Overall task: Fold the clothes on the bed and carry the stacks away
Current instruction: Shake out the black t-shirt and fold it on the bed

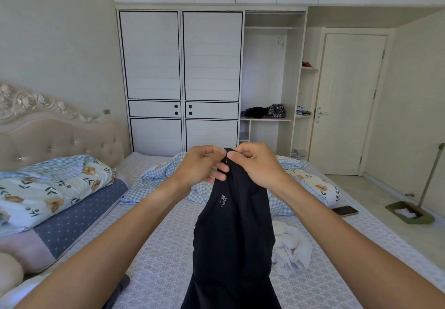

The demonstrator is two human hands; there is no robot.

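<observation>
- The left hand [201, 164] and the right hand [258, 164] are raised side by side over the middle of the bed [168, 248], both arms stretched forward.
- Both hands pinch the top edge of a black garment [231, 236]; each grip is closed on the cloth, fingers curled around it, and the two hands nearly touch.
- The black garment hangs straight down from the hands toward the viewer, with a small patch of white print near its upper part.
- A crumpled white garment [292, 248] lies on the bed just to the right of the hanging black one.
- A blue checked quilt with a flower print [310, 183] is bunched up on the far side of the bed, behind the hands.
- A folded flowered blanket [48, 188] rests on pillows at the left, by the headboard [60, 135].
- A phone [344, 210] lies near the bed's right edge.
- A dustpan with a long handle [409, 212] stands on the floor at right.
- The wardrobe [180, 68] at the back has an open section holding dark clothes [263, 111] on a shelf.
</observation>
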